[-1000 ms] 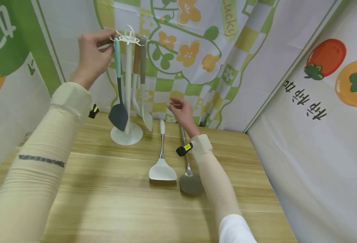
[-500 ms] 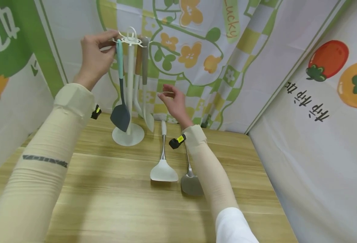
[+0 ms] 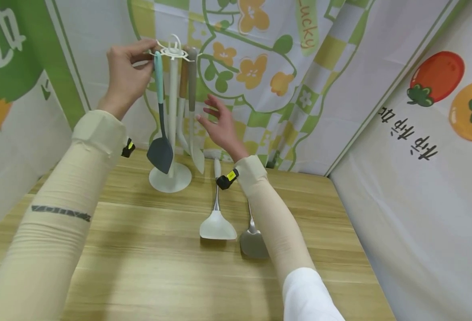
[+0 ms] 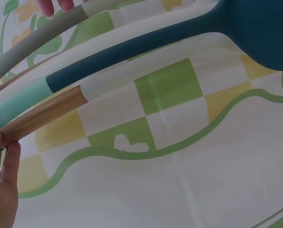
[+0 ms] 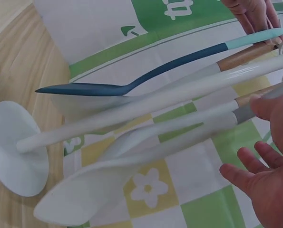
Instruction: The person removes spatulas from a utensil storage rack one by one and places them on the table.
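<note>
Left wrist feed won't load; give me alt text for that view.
The left hand, lower left, pinches a wooden handle near its end. Beside it, a teal-and-navy spatula slants across; right-hand fingertips show at the top, near a grey handle.

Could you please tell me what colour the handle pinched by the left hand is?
The handle is brown with wood grain, clearest in the left wrist view.

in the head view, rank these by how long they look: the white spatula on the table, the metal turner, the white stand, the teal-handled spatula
1. White stand
2. Teal-handled spatula
3. White spatula

Not ranked: metal turner; the right forearm hides part of it.
</note>
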`<state>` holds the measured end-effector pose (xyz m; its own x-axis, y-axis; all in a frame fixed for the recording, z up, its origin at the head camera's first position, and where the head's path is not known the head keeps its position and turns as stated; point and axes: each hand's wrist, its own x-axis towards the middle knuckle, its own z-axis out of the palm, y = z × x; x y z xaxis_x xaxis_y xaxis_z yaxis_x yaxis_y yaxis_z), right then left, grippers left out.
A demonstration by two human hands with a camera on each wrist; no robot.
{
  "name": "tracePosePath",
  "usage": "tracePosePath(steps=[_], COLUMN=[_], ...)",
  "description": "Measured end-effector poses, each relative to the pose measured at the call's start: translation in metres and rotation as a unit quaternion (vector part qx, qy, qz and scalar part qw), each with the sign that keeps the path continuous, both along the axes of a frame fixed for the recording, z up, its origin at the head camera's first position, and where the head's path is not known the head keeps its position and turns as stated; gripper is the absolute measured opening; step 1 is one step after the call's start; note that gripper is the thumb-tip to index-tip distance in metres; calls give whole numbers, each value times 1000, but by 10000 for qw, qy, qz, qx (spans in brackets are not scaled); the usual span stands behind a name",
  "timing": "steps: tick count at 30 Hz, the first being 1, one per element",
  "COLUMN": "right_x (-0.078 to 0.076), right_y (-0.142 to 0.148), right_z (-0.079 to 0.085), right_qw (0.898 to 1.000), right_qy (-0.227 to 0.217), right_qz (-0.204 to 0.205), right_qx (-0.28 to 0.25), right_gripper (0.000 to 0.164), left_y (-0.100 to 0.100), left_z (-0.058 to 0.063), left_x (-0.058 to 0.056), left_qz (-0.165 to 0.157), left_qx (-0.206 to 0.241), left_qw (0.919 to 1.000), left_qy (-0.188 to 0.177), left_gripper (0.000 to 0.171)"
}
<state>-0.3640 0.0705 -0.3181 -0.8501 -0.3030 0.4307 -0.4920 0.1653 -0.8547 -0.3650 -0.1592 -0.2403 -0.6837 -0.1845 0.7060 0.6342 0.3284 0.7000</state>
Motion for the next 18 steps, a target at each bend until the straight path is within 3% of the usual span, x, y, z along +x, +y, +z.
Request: tracePosePath(steps=[5,9,18], right_x=[14,16,12], right_y=[-12,-18,-25], right_z=[11,13,17], right_qw=[9991,9982,9990], right_qy=[-325,-424,49], right_qz=[277,432,312], right_qx=[36,-12,-310], right_gripper=[73,73,63], left_y=[2,4,6], left_z=[1,1,2], left_x=[2,4,7], left_qz=[19,126,160], left_qx=[144,92,187], left_qw=[9998,9998,9994], left_qy=[-111,-107,-225], left_gripper=[36,37,36])
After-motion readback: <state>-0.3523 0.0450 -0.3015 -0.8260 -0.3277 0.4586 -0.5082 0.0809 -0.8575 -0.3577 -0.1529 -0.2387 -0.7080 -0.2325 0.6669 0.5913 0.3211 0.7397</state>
